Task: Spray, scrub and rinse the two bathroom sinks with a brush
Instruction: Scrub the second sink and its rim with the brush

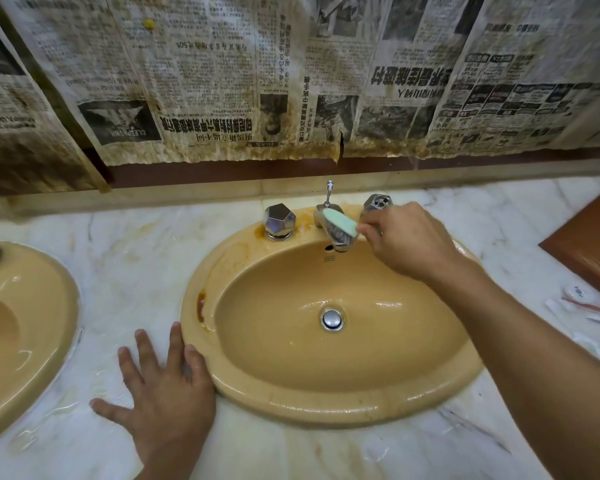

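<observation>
I log: right hand (406, 240) pinches brush (340, 224) by its end, bristles on tap (341, 244); seems light, stiff, slippery when wet; left hand (163, 386) flat, fingers spread, on worktop (118, 258) beside sink (291, 405).

A bathroom, shabby and stained. Tan oval sink (326, 407) sunk into a pale marble counter (125, 271), with a second sink (32, 323) of the same colour close beside it at the left edge. One faceted chrome knob (279, 221) left of a chrome spout (340, 244), another knob (377, 202) right of it, pull rod (329, 192) behind, round metal plug (332, 319) in the bowl. Rust-brown stains (201, 306) on the rim. Yellowed, water-marked newspaper (222, 81) over the wall above. Far right, small blurred packets (575, 299), possibly toiletries, near a wooden tray (589, 244).
</observation>
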`<act>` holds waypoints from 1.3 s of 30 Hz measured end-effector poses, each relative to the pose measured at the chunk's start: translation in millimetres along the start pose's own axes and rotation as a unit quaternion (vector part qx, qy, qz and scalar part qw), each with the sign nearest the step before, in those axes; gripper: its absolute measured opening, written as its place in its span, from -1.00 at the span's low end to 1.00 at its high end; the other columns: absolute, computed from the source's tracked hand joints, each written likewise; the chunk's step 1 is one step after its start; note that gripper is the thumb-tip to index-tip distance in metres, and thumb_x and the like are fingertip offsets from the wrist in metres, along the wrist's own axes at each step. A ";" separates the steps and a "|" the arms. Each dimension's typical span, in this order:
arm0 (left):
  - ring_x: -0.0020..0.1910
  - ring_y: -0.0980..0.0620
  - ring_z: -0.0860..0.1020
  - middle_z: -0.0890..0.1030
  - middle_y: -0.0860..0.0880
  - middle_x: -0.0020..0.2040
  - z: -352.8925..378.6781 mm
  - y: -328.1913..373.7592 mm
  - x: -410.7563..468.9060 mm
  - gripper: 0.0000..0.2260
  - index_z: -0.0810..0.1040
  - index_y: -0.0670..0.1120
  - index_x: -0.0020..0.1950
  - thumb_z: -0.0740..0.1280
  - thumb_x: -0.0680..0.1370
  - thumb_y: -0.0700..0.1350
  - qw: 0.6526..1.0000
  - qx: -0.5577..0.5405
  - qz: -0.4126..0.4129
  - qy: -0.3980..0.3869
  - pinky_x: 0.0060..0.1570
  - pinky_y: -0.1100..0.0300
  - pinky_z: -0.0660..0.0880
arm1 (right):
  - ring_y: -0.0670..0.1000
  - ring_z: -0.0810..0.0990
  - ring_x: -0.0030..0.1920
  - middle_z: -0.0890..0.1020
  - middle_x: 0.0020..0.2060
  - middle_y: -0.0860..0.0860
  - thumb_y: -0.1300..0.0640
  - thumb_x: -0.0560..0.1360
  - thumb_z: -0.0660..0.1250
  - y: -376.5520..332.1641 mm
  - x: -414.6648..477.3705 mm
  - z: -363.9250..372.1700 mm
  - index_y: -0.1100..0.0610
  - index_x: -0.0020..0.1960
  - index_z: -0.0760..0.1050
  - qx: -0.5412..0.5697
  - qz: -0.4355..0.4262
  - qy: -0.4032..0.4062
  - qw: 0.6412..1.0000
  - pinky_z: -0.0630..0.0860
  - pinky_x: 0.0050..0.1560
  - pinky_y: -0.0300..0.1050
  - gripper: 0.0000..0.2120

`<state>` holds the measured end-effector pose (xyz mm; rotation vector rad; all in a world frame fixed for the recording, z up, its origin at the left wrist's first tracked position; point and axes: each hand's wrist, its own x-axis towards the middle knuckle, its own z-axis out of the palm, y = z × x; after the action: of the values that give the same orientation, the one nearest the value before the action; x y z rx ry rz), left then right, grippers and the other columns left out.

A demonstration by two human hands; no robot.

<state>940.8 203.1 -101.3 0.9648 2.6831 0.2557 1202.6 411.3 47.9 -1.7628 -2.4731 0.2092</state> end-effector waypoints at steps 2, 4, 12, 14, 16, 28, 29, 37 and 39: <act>0.64 0.07 -0.23 -0.12 0.12 0.69 0.3 -1.1 0.1 -0.51 -0.02 0.35 0.63 -0.16 0.67 0.21 1.000 0.000 -0.001 0.001 0.46 -0.48 -0.19 | 0.13 0.57 -0.09 0.67 -0.10 0.01 -0.07 0.65 0.23 1.2 16.8 -7.8 -0.02 0.03 0.67 -0.033 -0.027 -0.027 0.999 0.48 -0.21 -0.03 -0.74; 0.64 0.07 -0.23 -0.13 0.12 0.69 0.5 -0.5 0.5 -0.51 -0.04 0.35 0.63 -0.17 0.67 0.21 1.000 0.002 -0.001 0.000 0.46 -0.48 -0.20 | 0.12 0.59 -0.07 0.68 -0.08 -0.01 -0.06 0.64 0.26 2.0 32.1 -17.3 -0.03 0.02 0.69 -0.053 -0.042 -0.074 0.995 0.56 -0.15 0.00 -0.76; 0.64 0.06 -0.23 -0.14 0.12 0.69 -0.2 0.5 0.7 -0.51 -0.04 0.35 0.63 -0.17 0.67 0.21 1.000 0.000 -0.002 0.002 0.46 -0.48 -0.21 | -0.01 0.48 0.05 0.62 -0.12 -0.11 -0.07 0.64 0.31 2.4 59.0 -28.1 -0.12 -0.02 0.70 -0.028 -0.059 -0.147 0.987 0.47 -0.07 -0.02 -0.81; 0.64 0.06 -0.24 -0.15 0.12 0.68 -0.5 0.7 1.3 -0.51 -0.05 0.35 0.63 -0.18 0.67 0.22 1.000 0.001 -0.001 0.001 0.46 -0.48 -0.21 | 0.04 0.53 0.06 0.62 -0.01 -0.04 -0.09 0.63 0.31 4.0 64.6 -27.2 -0.08 0.08 0.70 -0.044 -0.050 -0.127 0.990 0.52 -0.07 -0.02 -0.79; 0.64 0.06 -0.23 -0.14 0.12 0.69 -0.5 0.0 1.5 -0.51 -0.04 0.35 0.63 -0.18 0.67 0.22 1.000 0.000 -0.001 0.000 0.46 -0.48 -0.20 | 0.10 0.56 0.08 0.63 0.08 0.02 -0.09 0.63 0.29 7.4 69.1 -23.8 -0.05 0.08 0.70 -0.028 -0.019 -0.106 0.994 0.58 0.00 0.04 -0.76; 0.65 0.04 -0.17 -0.05 0.11 0.69 5.3 0.7 3.9 -0.53 0.05 0.36 0.62 -0.16 0.68 0.19 1.000 0.003 -0.005 0.021 0.45 -0.48 -0.19 | 0.02 0.47 -0.43 0.68 -0.21 0.15 0.27 0.58 0.37 57.6 16.4 25.5 0.12 0.11 0.65 0.323 0.143 -0.095 0.931 0.43 -0.43 -0.12 -0.85; 0.65 0.04 -0.16 -0.04 0.11 0.69 5.4 1.3 4.3 -0.53 0.06 0.37 0.61 -0.16 0.68 0.19 1.000 0.003 -0.006 0.022 0.45 -0.49 -0.18 | 0.02 0.48 -0.38 0.69 -0.20 0.12 0.21 0.58 0.39 55.3 16.9 35.3 0.09 0.10 0.68 0.305 0.145 -0.076 0.938 0.42 -0.36 -0.12 -0.86; 0.64 0.05 -0.10 0.01 0.11 0.68 3.2 4.6 5.1 -0.44 0.13 0.38 0.59 -0.24 0.58 0.24 0.999 0.004 -0.009 0.033 0.46 -0.46 -0.19 | 0.14 0.61 -0.08 0.66 0.12 0.18 0.08 0.63 0.34 20.4 75.7 70.1 0.14 0.30 0.63 0.312 0.259 0.038 0.913 0.54 -0.10 -0.07 -0.71; 0.64 0.06 -0.11 0.00 0.12 0.68 3.4 5.9 5.1 -0.39 0.13 0.39 0.59 -0.29 0.54 0.27 0.999 0.006 -0.011 0.031 0.46 -0.45 -0.20 | 0.15 0.56 -0.09 0.65 0.12 0.20 0.07 0.63 0.32 18.7 64.1 74.2 0.14 0.29 0.63 0.295 0.284 0.057 0.911 0.46 -0.11 -0.12 -0.71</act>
<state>941.6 211.1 -104.0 0.9457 2.7534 0.2685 1187.4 473.8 -28.4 -2.0420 -1.5096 0.7732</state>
